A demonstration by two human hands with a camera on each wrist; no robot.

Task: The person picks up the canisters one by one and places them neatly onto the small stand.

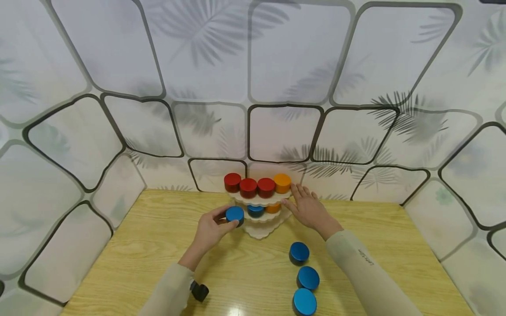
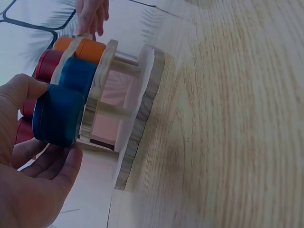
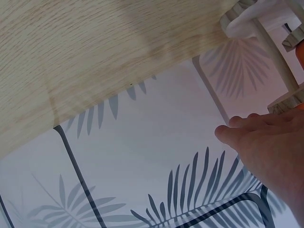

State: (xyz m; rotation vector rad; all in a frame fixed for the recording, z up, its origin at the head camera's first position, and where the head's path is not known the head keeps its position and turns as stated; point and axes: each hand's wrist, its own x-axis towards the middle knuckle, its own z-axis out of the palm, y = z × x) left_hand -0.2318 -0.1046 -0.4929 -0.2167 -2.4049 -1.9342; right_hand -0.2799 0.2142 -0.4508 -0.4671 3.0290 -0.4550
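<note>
My left hand (image 1: 208,230) grips a round blue tin (image 1: 235,213) between thumb and fingers at the left front of a tiered wooden stand (image 1: 258,230). In the left wrist view this blue tin (image 2: 58,115) is beside the middle tier, overlapping its edge. My right hand (image 1: 310,210) rests at the right edge of the top tier, fingers stretched out and holding no tin. On the top tier stand three red tins (image 1: 248,188) and an orange tin (image 1: 282,183). Another blue tin (image 1: 255,210) and another orange tin (image 1: 273,207) sit on the tier below, partly hidden.
Three more blue tins (image 1: 308,278) stand on the wooden table (image 1: 150,250), to the right of the middle and in front of the stand. Behind the stand hangs a patterned backdrop (image 1: 286,134). A small black object (image 1: 200,291) shows beside the left sleeve.
</note>
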